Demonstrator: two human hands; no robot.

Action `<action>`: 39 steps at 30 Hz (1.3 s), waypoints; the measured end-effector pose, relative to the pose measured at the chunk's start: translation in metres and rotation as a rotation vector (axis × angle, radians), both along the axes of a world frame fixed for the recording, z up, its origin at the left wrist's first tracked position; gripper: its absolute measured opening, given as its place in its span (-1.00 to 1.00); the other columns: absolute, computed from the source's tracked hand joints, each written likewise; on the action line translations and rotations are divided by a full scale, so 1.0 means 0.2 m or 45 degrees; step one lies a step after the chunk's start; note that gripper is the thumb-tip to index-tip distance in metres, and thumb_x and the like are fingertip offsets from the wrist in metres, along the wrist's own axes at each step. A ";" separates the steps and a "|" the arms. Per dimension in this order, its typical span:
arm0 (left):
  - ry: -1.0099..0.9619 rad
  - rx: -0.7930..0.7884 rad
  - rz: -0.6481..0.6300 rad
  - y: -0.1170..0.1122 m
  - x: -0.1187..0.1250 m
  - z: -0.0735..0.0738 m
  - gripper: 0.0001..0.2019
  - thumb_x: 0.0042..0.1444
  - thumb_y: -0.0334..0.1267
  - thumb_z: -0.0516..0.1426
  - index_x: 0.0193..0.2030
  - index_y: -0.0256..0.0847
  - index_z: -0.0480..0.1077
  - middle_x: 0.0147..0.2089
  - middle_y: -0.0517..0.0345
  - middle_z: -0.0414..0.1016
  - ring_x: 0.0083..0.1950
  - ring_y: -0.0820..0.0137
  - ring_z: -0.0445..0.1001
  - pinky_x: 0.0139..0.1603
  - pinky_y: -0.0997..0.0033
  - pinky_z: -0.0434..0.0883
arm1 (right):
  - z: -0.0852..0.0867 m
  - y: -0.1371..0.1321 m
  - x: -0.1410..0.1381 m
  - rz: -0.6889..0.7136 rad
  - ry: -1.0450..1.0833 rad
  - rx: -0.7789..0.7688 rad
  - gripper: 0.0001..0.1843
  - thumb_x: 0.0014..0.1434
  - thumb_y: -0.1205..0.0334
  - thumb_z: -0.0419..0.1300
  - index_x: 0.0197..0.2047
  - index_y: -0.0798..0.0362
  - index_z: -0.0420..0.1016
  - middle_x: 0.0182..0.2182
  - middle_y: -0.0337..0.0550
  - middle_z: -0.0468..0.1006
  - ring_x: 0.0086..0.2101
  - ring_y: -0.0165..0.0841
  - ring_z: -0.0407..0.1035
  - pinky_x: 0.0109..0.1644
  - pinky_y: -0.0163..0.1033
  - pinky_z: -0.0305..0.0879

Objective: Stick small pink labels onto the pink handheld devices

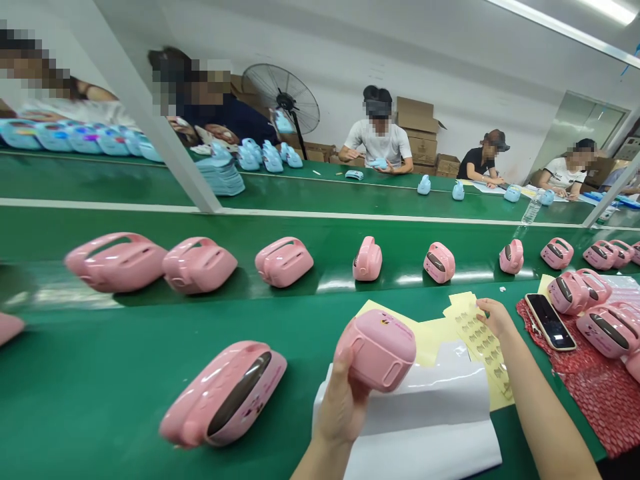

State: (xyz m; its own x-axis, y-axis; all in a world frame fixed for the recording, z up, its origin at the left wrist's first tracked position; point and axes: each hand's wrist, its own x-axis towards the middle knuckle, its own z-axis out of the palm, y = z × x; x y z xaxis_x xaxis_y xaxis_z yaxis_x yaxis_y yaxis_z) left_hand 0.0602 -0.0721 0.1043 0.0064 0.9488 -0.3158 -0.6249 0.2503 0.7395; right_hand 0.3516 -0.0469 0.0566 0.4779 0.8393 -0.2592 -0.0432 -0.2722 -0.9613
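Note:
Held up in my left hand (pixel 343 400) is a pink plastic casing (pixel 383 350) with rounded corners, a small printed picture on top and a slot in its side. My right hand (pixel 495 320) pinches at the upper edge of a yellow sticker sheet (pixel 483 337) with rows of small stickers; what its fingertips hold is too small to tell. White glossy paper (pixel 425 413) lies under my left hand, partly over more yellow sheets. To the left, another pink casing (pixel 225 393) with a handle and a dark window lies on the green table.
Pink casings (pixel 367 259) stand along the green belt (pixel 330 290) ahead. At right, a phone (pixel 550 322) and more casings (pixel 607 330) rest on red bubble wrap (pixel 595 400). A white frame post (pixel 155 113) slants at left. Co-workers sit across with light-blue casings (pixel 270 158).

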 end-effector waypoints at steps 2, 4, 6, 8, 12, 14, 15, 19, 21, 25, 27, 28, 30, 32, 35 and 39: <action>0.030 0.014 -0.037 0.00 0.02 -0.01 -0.33 -0.35 -0.07 0.31 0.02 -0.13 0.36 -0.19 0.11 0.53 -0.17 0.16 0.49 -0.39 0.37 0.47 | 0.08 -0.03 -0.06 0.042 0.053 0.094 -0.62 -0.25 -0.07 0.31 -0.63 0.05 0.33 -0.52 -0.19 0.44 -0.40 -0.34 0.34 -0.32 -0.24 0.26; 0.053 0.047 -0.084 0.00 0.04 -0.02 -0.32 -0.31 -0.05 0.30 0.05 -0.08 0.32 -0.12 0.11 0.50 -0.18 0.20 0.48 -0.43 0.41 0.46 | 0.17 -0.06 -0.16 0.109 0.095 0.170 -0.61 -0.35 -0.08 0.34 -0.62 0.05 0.36 -0.47 -0.18 0.46 -0.39 -0.34 0.32 -0.27 -0.22 0.25; 0.085 0.083 -0.111 0.00 0.06 -0.02 -0.34 -0.23 -0.01 0.28 0.08 -0.04 0.29 -0.02 0.08 0.44 -0.16 0.22 0.47 -0.43 0.43 0.45 | 0.26 -0.10 -0.30 0.210 0.117 0.248 -0.63 -0.36 -0.05 0.36 -0.60 0.05 0.42 -0.39 -0.16 0.47 -0.34 -0.33 0.33 -0.21 -0.22 0.24; 0.134 0.100 -0.095 0.00 0.08 -0.02 -0.38 -0.17 0.02 0.26 0.09 -0.01 0.28 0.07 0.05 0.37 -0.13 0.23 0.45 -0.43 0.43 0.44 | 0.33 -0.13 -0.45 0.364 0.098 0.345 -0.69 -0.30 0.00 0.37 -0.60 0.05 0.45 -0.30 -0.12 0.46 -0.24 -0.28 0.33 -0.17 -0.21 0.23; 0.181 0.105 -0.083 -0.01 0.10 -0.01 -0.40 -0.15 0.02 0.26 0.08 0.01 0.28 0.10 0.02 0.36 -0.12 0.22 0.46 -0.40 0.40 0.44 | 0.40 -0.16 -0.66 0.577 -0.010 0.332 -0.75 -0.24 0.04 0.35 -0.61 0.03 0.47 -0.26 -0.13 0.40 -0.26 -0.28 0.32 -0.21 -0.20 0.26; 0.174 0.103 -0.083 -0.01 0.10 -0.01 -0.40 -0.14 0.02 0.26 0.09 0.02 0.27 0.09 0.01 0.37 -0.14 0.23 0.47 -0.39 0.37 0.44 | 0.39 -0.15 -0.70 0.569 -0.058 0.311 -0.77 -0.23 0.07 0.34 -0.62 0.03 0.47 -0.27 -0.14 0.37 -0.26 -0.28 0.32 -0.21 -0.19 0.27; 0.170 0.100 -0.078 -0.01 0.09 -0.01 -0.40 -0.14 0.02 0.26 0.09 0.02 0.27 0.08 0.01 0.37 -0.16 0.23 0.48 -0.39 0.37 0.45 | 0.38 -0.14 -0.70 0.556 -0.078 0.313 -0.79 -0.22 0.09 0.33 -0.61 0.03 0.46 -0.27 -0.14 0.37 -0.25 -0.28 0.31 -0.20 -0.19 0.27; 0.141 0.084 -0.068 -0.01 0.08 -0.03 -0.40 -0.13 0.02 0.26 0.09 0.02 0.26 0.09 0.01 0.37 -0.17 0.24 0.49 -0.39 0.35 0.46 | 0.35 -0.13 -0.71 0.562 -0.150 0.327 -0.87 -0.16 0.18 0.29 -0.59 0.02 0.45 -0.28 -0.14 0.35 -0.19 -0.25 0.30 -0.18 -0.18 0.29; 0.141 0.073 -0.060 -0.01 0.09 -0.03 -0.39 -0.13 0.03 0.25 0.10 0.01 0.25 0.10 0.00 0.35 -0.16 0.23 0.48 -0.38 0.34 0.47 | 0.33 -0.13 -0.72 0.567 -0.236 0.341 -0.89 -0.13 0.21 0.26 -0.58 0.02 0.44 -0.28 -0.13 0.34 -0.19 -0.25 0.29 -0.18 -0.17 0.30; 0.165 0.051 -0.016 0.00 0.10 -0.04 -0.37 -0.14 0.06 0.25 0.10 0.01 0.23 0.10 0.00 0.32 -0.12 0.22 0.46 -0.40 0.37 0.47 | 0.30 -0.16 -0.78 0.397 -0.623 0.589 -0.91 -0.04 0.25 0.19 -0.55 0.00 0.41 -0.26 -0.06 0.30 -0.15 -0.17 0.25 -0.09 -0.01 0.25; 0.150 0.047 0.015 0.00 0.10 -0.04 -0.36 -0.15 0.08 0.25 0.10 -0.01 0.23 0.03 0.02 0.37 -0.13 0.23 0.46 -0.44 0.41 0.46 | 0.30 -0.18 -0.80 0.298 -0.757 0.766 -0.91 0.02 0.24 0.16 -0.51 -0.02 0.40 -0.27 -0.04 0.29 -0.15 -0.14 0.23 -0.06 0.05 0.22; 0.131 0.050 0.032 0.01 0.10 -0.04 -0.37 -0.14 0.08 0.24 0.09 -0.02 0.24 -0.01 0.03 0.39 -0.15 0.24 0.46 -0.45 0.43 0.45 | 0.30 -0.19 -0.80 0.250 -0.771 0.840 -0.90 0.05 0.23 0.14 -0.48 -0.03 0.39 -0.28 -0.05 0.29 -0.16 -0.14 0.23 -0.06 0.06 0.21; 0.072 0.040 0.077 0.03 0.08 -0.03 -0.44 -0.10 0.06 0.22 0.05 -0.07 0.30 -0.13 0.07 0.44 -0.24 0.29 0.47 -0.49 0.45 0.44 | 0.29 -0.20 -0.80 0.146 -0.735 0.948 -0.93 0.12 0.21 0.08 -0.37 -0.04 0.36 -0.29 -0.06 0.29 -0.16 -0.16 0.24 -0.07 0.03 0.23; -0.017 0.001 0.139 0.05 0.03 -0.02 -0.56 -0.01 0.03 0.16 -0.02 -0.12 0.36 -0.24 0.12 0.46 -0.34 0.35 0.45 -0.53 0.47 0.42 | 0.26 -0.21 -0.81 0.129 -0.730 0.986 -0.88 0.16 0.22 0.03 -0.20 -0.06 0.31 -0.27 -0.07 0.32 -0.18 -0.20 0.25 -0.10 -0.02 0.26; -0.148 -0.032 0.272 0.08 -0.07 0.01 -0.63 0.12 0.02 0.02 -0.08 -0.15 0.40 -0.31 0.14 0.48 -0.41 0.37 0.45 -0.51 0.38 0.46 | 0.15 -0.24 -0.86 0.401 -0.865 0.945 -0.58 0.17 0.29 0.02 0.11 -0.09 0.10 -0.23 -0.08 0.40 -0.35 -0.28 0.28 -0.25 -0.11 0.30; -0.235 0.061 0.362 0.11 -0.19 -0.01 -0.68 0.08 -0.05 0.10 -0.07 -0.13 0.40 -0.28 0.11 0.52 -0.33 0.29 0.49 -0.37 0.21 0.52 | -0.07 -0.27 -0.99 0.748 -1.281 1.000 -0.40 0.15 0.37 -0.01 0.25 0.08 -0.06 -0.31 -0.03 0.48 -0.45 -0.25 0.27 -0.41 -0.15 0.25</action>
State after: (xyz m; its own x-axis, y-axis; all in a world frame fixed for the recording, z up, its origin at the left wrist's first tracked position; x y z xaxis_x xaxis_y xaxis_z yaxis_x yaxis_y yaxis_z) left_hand 0.0224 -0.0509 0.1027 -0.2079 0.9345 -0.2889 -0.7890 0.0143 0.6142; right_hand 0.1541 -0.1006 0.0423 -0.2907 0.7428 0.6031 0.6763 0.6054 -0.4197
